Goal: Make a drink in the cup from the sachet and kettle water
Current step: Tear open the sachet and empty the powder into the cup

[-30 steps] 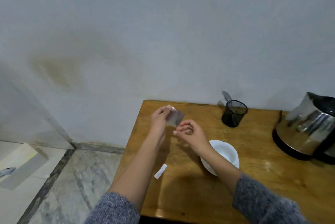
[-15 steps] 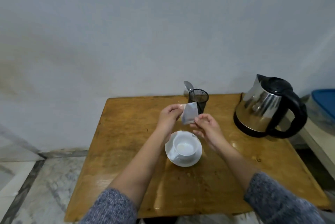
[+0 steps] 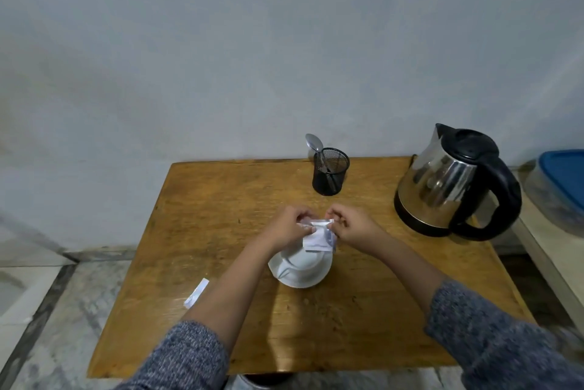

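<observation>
Centrally, over the wooden bench [image 3: 221,206], the sachet [image 3: 318,236] was held between both hands, the left hand [image 3: 289,227] pinched on its top left corner and the right hand [image 3: 349,225] pinched on its top right corner, so that the two hands were nearly touching. The sachet hung just above the white cup [image 3: 305,258], which was set on a white saucer [image 3: 298,276] directly below the hands. Whether the sachet was already torn open could not be told.

Open bench was left to the left of the hands, up to the bench's left edge, and a wide bare strip was left nearer the person, under the forearms. A torn paper strip [image 3: 196,293] lay near the left edge, below and to the left of the left hand. Beyond the hands, by the far edge, a black mesh holder [image 3: 330,176] with a spoon [image 3: 316,144] was placed. To the right of the right hand, well apart, the steel kettle [image 3: 448,184] stood near the right edge. A grey wall [image 3: 284,42] closed the far side, marble floor [image 3: 47,310] lay to the left, and a blue-lidded container [image 3: 559,181] rested off the bench at the far right.
</observation>
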`<state>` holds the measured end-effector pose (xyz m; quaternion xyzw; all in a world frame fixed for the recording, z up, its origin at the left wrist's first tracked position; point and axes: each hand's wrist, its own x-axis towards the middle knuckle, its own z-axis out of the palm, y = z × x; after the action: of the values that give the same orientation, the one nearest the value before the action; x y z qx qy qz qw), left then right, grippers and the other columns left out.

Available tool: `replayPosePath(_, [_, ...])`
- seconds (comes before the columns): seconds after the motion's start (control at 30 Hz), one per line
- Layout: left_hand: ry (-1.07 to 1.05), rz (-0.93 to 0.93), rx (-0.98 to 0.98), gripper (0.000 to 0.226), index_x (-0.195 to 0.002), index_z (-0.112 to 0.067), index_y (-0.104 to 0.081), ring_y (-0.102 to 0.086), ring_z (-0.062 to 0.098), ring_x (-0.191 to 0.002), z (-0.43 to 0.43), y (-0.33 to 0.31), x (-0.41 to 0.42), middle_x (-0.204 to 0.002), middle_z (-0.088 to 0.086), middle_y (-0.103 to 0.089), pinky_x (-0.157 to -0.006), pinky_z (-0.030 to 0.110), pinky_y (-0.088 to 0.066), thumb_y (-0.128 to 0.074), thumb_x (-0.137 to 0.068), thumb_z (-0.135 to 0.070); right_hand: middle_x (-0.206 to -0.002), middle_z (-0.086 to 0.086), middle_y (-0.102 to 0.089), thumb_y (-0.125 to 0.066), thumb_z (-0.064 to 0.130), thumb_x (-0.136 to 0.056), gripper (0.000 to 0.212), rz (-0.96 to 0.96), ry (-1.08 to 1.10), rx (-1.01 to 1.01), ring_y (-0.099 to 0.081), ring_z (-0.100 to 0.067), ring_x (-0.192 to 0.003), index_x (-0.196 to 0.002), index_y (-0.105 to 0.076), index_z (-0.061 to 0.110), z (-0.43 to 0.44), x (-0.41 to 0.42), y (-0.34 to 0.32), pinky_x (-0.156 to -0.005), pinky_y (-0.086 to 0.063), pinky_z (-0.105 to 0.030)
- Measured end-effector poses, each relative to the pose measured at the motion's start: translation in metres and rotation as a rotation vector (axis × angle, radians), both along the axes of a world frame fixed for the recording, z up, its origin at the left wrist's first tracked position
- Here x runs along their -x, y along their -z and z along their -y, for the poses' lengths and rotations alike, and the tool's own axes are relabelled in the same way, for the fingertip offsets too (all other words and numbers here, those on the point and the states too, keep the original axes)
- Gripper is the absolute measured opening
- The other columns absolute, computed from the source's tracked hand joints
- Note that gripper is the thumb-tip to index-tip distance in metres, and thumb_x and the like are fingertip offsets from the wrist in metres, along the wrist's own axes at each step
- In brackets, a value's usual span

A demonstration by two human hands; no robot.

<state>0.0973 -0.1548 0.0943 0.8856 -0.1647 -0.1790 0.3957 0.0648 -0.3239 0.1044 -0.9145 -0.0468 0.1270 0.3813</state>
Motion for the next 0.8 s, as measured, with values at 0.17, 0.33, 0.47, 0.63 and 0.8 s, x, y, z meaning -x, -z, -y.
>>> replayPosePath(0.17, [-0.039, 0.071, -0.013, 0.015, -0.091, -0.006, -0.073, -0.057, 0.022, -0.087, -0.012, 0.009, 0.006, -0.095, 0.012, -0.067, -0.081, 0.033, -0.047, -0.068, -0.08, -0.016, -0.088, 0.0, -0.054, -0.047, 0.009, -0.091, 0.012, 0.068, -0.258, 0.278, -0.054, -0.022, -0.082, -0.096, -0.059, 0.012, -0.02, -0.011, -0.019, -0.071, -0.047, -0.04])
replayPosePath(0.33, [-0.214, 0.016, 0.104, 0.009, -0.084, -0.004, -0.074, -0.051, 0.014, -0.071, -0.028, 0.016, 0.015, -0.072, -0.001, -0.058, -0.065, 0.022, -0.041, -0.07, -0.077, -0.009, -0.086, 0.003, -0.054, -0.05, 0.019, -0.091, 0.016, 0.075, -0.295, 0.336, -0.056, -0.021, -0.077, -0.105, -0.059, 0.018, -0.037, -0.014, -0.029, -0.054, -0.038, -0.029])
replayPosePath(0.47, [-0.365, -0.031, 0.232, 0.007, -0.082, -0.004, -0.073, -0.049, 0.006, -0.062, -0.034, 0.022, 0.024, -0.063, -0.006, -0.058, -0.059, 0.015, -0.04, -0.071, -0.076, -0.007, -0.091, 0.002, -0.059, -0.057, 0.028, -0.089, 0.017, 0.046, -0.296, 0.394, -0.058, -0.019, -0.083, -0.102, -0.062, 0.019, -0.039, -0.016, -0.031, -0.054, -0.038, -0.025])
replayPosePath(0.63, [-0.444, -0.088, 0.294, 0.012, -0.089, -0.002, -0.07, -0.047, 0.006, -0.061, -0.032, 0.028, 0.033, -0.063, -0.005, -0.053, -0.061, 0.014, -0.041, -0.069, -0.078, -0.006, -0.088, -0.005, -0.069, -0.056, 0.023, -0.092, 0.018, 0.016, -0.308, 0.493, -0.056, -0.019, -0.072, -0.089, -0.071, 0.013, -0.037, -0.014, -0.031, -0.055, -0.04, -0.028])
replayPosePath(0.8, [-0.265, -0.009, 0.174, 0.005, -0.084, -0.011, -0.07, -0.051, 0.011, -0.068, -0.032, 0.024, 0.033, -0.075, 0.003, -0.062, -0.061, 0.013, -0.039, -0.068, -0.08, -0.013, -0.096, -0.005, -0.069, -0.057, 0.019, -0.091, 0.016, 0.026, -0.355, 0.586, -0.061, -0.022, -0.084, -0.097, -0.071, 0.014, -0.043, -0.012, -0.036, -0.064, -0.043, -0.031])
